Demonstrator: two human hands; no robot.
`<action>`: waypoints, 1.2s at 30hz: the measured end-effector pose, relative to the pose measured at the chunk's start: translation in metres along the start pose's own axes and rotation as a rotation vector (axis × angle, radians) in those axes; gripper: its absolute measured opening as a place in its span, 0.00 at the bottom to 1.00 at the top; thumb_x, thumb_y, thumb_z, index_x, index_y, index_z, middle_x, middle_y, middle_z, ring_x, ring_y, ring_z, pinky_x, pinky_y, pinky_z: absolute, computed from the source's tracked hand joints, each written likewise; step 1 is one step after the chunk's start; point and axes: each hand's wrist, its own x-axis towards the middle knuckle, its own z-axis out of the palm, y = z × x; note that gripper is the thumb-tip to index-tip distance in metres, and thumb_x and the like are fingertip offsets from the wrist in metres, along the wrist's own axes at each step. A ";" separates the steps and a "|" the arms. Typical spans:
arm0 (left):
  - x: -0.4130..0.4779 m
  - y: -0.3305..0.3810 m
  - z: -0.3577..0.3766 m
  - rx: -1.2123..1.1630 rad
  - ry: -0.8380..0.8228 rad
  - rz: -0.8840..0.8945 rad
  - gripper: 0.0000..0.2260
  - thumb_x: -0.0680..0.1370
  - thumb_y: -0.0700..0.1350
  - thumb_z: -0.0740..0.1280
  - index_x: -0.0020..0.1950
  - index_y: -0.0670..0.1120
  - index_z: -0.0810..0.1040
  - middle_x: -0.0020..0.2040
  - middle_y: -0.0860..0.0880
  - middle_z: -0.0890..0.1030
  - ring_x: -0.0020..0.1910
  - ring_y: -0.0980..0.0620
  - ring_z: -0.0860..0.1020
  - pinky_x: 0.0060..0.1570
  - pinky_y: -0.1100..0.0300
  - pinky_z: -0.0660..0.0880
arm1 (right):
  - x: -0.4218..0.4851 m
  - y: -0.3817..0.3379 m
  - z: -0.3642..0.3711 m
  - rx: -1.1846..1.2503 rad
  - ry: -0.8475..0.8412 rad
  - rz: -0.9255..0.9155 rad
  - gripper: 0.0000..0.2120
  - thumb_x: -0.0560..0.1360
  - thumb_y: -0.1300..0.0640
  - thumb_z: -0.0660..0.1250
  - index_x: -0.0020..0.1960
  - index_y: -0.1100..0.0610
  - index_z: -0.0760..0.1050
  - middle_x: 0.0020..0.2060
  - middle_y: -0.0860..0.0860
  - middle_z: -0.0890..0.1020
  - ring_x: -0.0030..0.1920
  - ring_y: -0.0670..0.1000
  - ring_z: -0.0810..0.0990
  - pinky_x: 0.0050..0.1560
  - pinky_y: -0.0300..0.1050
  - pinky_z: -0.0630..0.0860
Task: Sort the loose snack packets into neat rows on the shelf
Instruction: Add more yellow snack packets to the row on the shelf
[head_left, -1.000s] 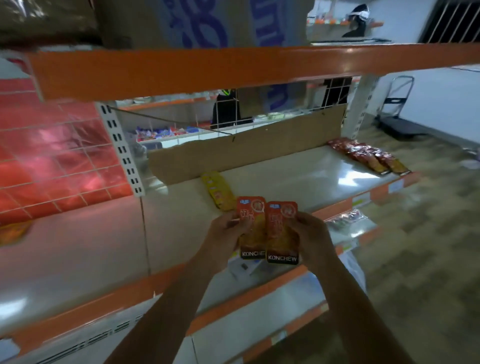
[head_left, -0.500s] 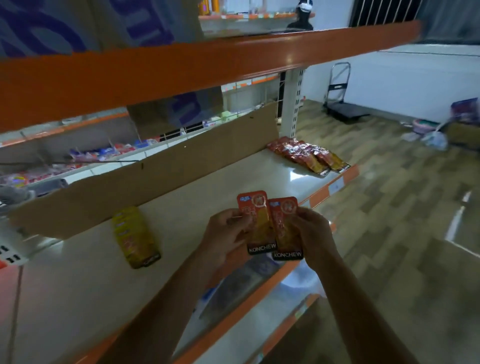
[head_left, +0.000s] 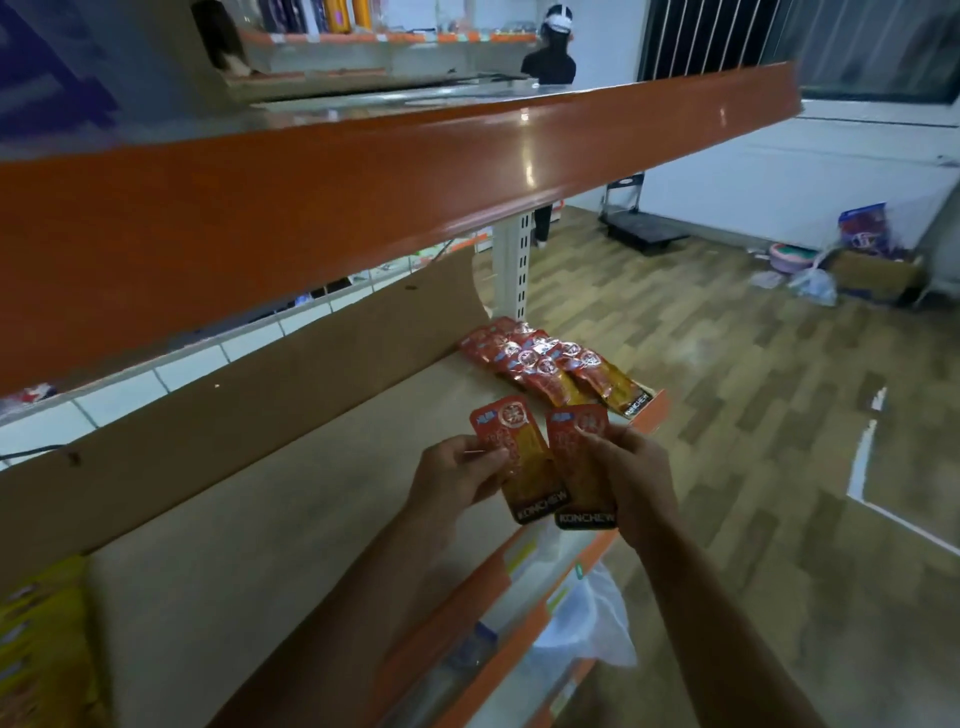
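Note:
I hold two red-and-yellow snack packets side by side over the front of the shelf (head_left: 291, 525). My left hand (head_left: 457, 475) grips the left packet (head_left: 514, 457) by its left edge. My right hand (head_left: 631, 470) grips the right packet (head_left: 576, 457) by its right edge. Both packets stand upright with their black bands at the bottom. A row of matching red packets (head_left: 550, 366) lies overlapped at the shelf's right end, just beyond my hands. Yellow packets (head_left: 41, 644) lie at the shelf's left end.
An orange shelf beam (head_left: 363, 176) hangs overhead. A brown cardboard strip (head_left: 249, 395) backs the shelf. Lower shelves hold a plastic bag (head_left: 587, 623). A trolley (head_left: 641, 228) and a box with clutter (head_left: 862, 265) sit on the wooden floor. A person (head_left: 550, 57) stands far behind.
My view has swung to the right along the shelf, bringing the red row closer and the yellow packets to the far left. Both hands keep the two packets held together.

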 end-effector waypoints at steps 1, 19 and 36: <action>0.008 -0.001 0.006 0.013 0.019 0.000 0.03 0.74 0.39 0.71 0.45 0.46 0.80 0.44 0.45 0.82 0.39 0.54 0.81 0.36 0.66 0.78 | 0.012 -0.001 -0.003 0.002 0.012 0.003 0.09 0.74 0.64 0.68 0.54 0.63 0.80 0.43 0.58 0.84 0.38 0.53 0.83 0.33 0.40 0.81; 0.109 -0.018 0.113 0.167 0.354 0.028 0.05 0.72 0.42 0.74 0.41 0.50 0.79 0.44 0.47 0.84 0.43 0.51 0.83 0.47 0.55 0.81 | 0.193 -0.032 -0.026 -0.013 -0.277 0.059 0.06 0.75 0.61 0.68 0.51 0.59 0.78 0.42 0.56 0.84 0.37 0.52 0.84 0.41 0.48 0.82; 0.105 -0.018 0.137 0.147 0.441 -0.015 0.05 0.73 0.41 0.73 0.44 0.49 0.79 0.44 0.47 0.83 0.45 0.49 0.83 0.49 0.51 0.81 | 0.221 -0.031 -0.025 0.029 -0.444 0.122 0.06 0.75 0.64 0.66 0.45 0.54 0.78 0.43 0.57 0.84 0.41 0.57 0.84 0.44 0.53 0.82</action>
